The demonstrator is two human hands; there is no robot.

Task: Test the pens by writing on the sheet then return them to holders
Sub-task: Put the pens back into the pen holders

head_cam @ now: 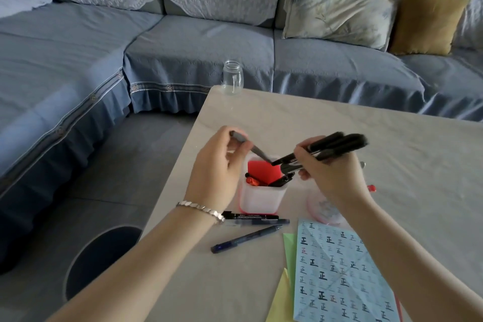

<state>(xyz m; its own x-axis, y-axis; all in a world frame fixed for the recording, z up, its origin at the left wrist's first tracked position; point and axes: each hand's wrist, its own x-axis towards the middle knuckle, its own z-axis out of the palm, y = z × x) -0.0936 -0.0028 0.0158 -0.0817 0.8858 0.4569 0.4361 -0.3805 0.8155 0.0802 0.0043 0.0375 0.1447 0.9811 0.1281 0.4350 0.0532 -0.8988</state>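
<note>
White holder (257, 200) mouth: near side occupied by stored pens (264, 181); far part open. Overhead access narrow: left hand (218, 167) with grey pen (251, 148) on left, right hand (334, 172) gripping black pen bundle (329, 145) on right, tips close above opening. Loose pens (251, 216) lie just before holder. Table (392, 133) beyond holder bare; glass jar (232, 78) at far corner, well apart.

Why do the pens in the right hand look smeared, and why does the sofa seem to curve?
Head view: the black pens in the right hand are motion-blurred, while the marks on the blue sheet are fairly sharp; the same view's wide-angle lens bows the sofa and the table edge; light is soft, shadows faint.
</note>
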